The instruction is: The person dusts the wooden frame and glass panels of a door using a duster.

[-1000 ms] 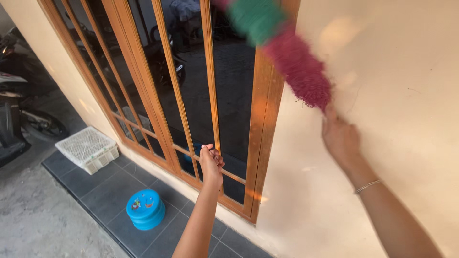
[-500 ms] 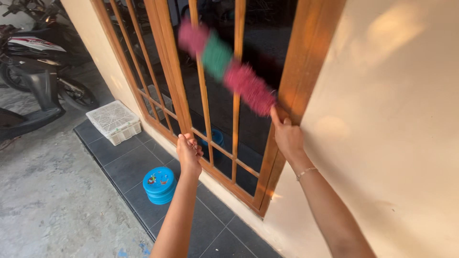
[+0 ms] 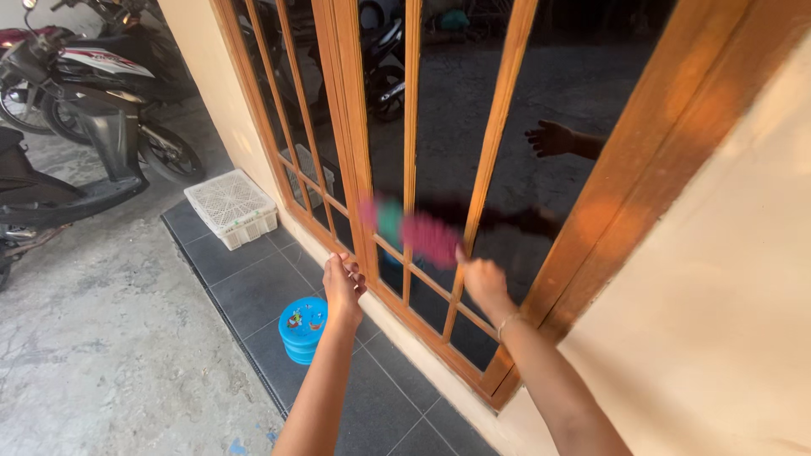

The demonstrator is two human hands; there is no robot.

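My right hand (image 3: 483, 283) grips the handle of a fluffy duster (image 3: 414, 228) with pink and green bands, blurred with motion, low against the dark glass of a wooden-framed window (image 3: 351, 127). The duster lies across the thin wooden bars near the bottom rail. My left hand (image 3: 342, 283) is closed around the lower part of a thick wooden upright, left of the duster. A reflection of a hand shows in the glass higher up.
A round blue plastic container (image 3: 302, 329) stands on the dark floor tiles below my left arm. A white slatted crate (image 3: 232, 209) lies upside down by the window's left end. Parked motorbikes (image 3: 93, 93) fill the far left. A cream wall (image 3: 726, 279) runs right.
My right hand has swept the duster down from the upper right of the frame to the lower bars. My left hand kept its hold on the upright. The view shifted right and down.
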